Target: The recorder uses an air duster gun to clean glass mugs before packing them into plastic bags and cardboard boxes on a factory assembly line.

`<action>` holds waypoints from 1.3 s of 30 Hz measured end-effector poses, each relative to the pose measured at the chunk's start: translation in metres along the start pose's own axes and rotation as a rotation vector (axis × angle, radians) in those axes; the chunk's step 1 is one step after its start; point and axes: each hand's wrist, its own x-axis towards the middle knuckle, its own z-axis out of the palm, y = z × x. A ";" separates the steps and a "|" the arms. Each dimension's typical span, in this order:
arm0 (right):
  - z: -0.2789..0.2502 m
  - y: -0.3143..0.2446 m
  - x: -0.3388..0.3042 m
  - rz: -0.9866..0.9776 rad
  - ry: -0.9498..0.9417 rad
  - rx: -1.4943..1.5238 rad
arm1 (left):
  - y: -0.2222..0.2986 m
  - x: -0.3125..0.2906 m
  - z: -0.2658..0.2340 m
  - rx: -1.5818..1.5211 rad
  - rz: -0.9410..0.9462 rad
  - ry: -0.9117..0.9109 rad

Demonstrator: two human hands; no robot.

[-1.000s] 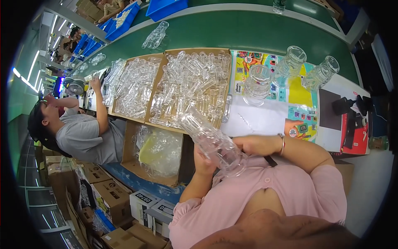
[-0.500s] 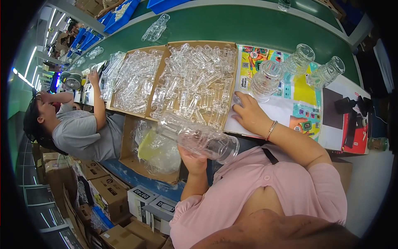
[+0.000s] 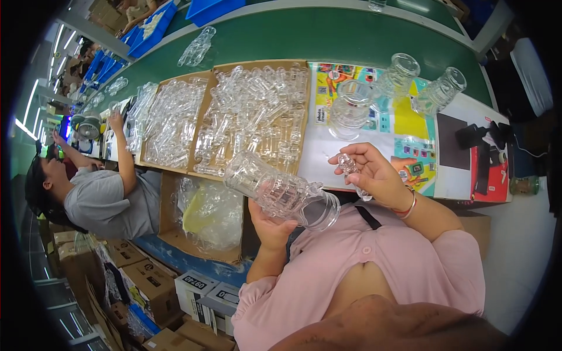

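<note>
My left hand (image 3: 270, 229) is wrapped round a large transparent glass vessel (image 3: 266, 186), tilted on its side with its wide end toward my chest. In my right hand (image 3: 379, 180) a small transparent glass piece with a rounded, bulbed end (image 3: 346, 165) is pinched between thumb and fingers, just right of the vessel. Beyond my hands, several similar small glass pieces (image 3: 257, 108) fill a shallow cardboard tray (image 3: 304, 120). Three more glass vessels, a wide-based one (image 3: 350, 111), a middle one (image 3: 399, 76) and a leaning one (image 3: 439, 92), are on printed sheets to the right.
A second tray of small glass pieces (image 3: 175, 120) adjoins on the left. Below it is a carton holding plastic wrap (image 3: 213, 219). A person in grey (image 3: 111, 199) works at far left beside a fan (image 3: 89, 127). Black items (image 3: 471, 137) lie at right.
My right hand has drawn back from the tray's right edge toward my chest, bringing the small glass piece up beside the vessel. My left hand still holds the vessel. The whole view has shifted slightly.
</note>
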 end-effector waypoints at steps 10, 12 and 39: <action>-0.013 -0.015 -0.026 -0.053 0.071 0.020 | -0.008 0.004 0.045 0.009 -0.131 -0.121; -0.020 -0.011 -0.031 -0.098 0.086 0.150 | -0.008 0.005 0.056 0.023 -0.160 -0.149; -0.040 -0.064 -0.072 -0.457 0.170 -0.130 | -0.031 -0.008 0.080 0.449 -0.515 -0.617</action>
